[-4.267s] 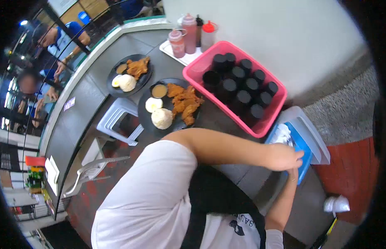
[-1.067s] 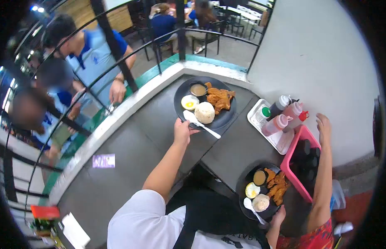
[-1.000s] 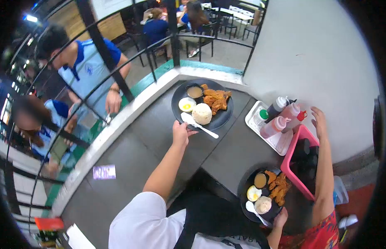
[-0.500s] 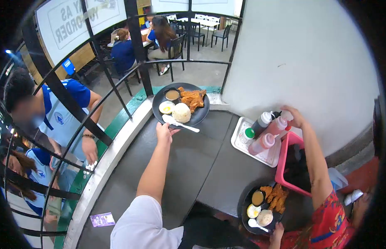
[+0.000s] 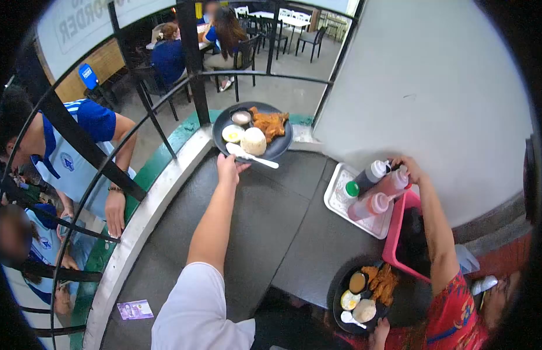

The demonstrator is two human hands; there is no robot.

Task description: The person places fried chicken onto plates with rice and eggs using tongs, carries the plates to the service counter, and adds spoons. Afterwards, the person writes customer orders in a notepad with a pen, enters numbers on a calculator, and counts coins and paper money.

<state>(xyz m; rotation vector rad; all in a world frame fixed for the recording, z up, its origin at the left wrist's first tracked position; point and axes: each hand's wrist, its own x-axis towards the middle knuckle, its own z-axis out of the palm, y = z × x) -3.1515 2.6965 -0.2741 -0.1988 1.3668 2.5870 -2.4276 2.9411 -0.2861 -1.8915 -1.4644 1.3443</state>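
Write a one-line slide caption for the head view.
Left hand extends a black plate of fried chicken, rice and egg toward the railing while a co-worker's hand grips a sauce bottle.

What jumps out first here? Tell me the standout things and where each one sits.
A left hand holds out a black plate of fried chicken, rice and egg toward the black railing at top centre. At right, another person's hand touches the sauce bottles on a white tray, beside a pink bin. A second plate of the same food sits at the bottom.
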